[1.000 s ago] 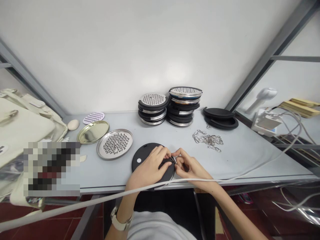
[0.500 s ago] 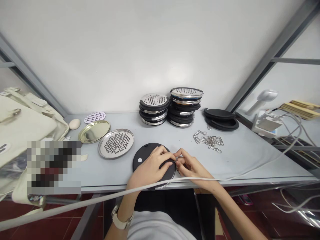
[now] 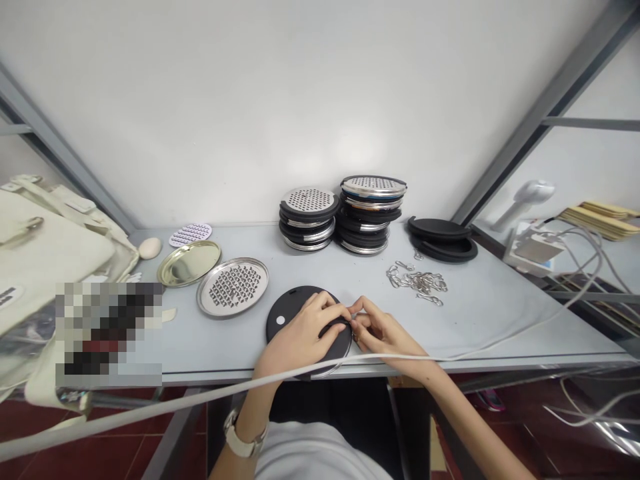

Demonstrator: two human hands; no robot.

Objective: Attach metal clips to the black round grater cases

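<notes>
A round black disc (image 3: pixel 287 308) with a white dot lies at the table's front edge. My left hand (image 3: pixel 313 327) rests over it, its fingers gripping the disc near its right rim. My right hand (image 3: pixel 377 330) is at that rim, thumb and fingers pinched together; what lies between them is too small to make out. The fingertips of both hands nearly meet. To the left are a silver grater plate (image 3: pixel 234 287) and a shiny gold-toned plate (image 3: pixel 189 263). Metal clips (image 3: pixel 420 281) lie in a loose pile to the right.
Two stacks of black-rimmed graters (image 3: pixel 307 217) stand at the back, with black covers (image 3: pixel 443 240) to their right. A purple-white perforated disc (image 3: pixel 191 235) is at the back left. A pale cable (image 3: pixel 200 402) crosses in front of my forearms. A cream bag (image 3: pixel 55 247) sits far left.
</notes>
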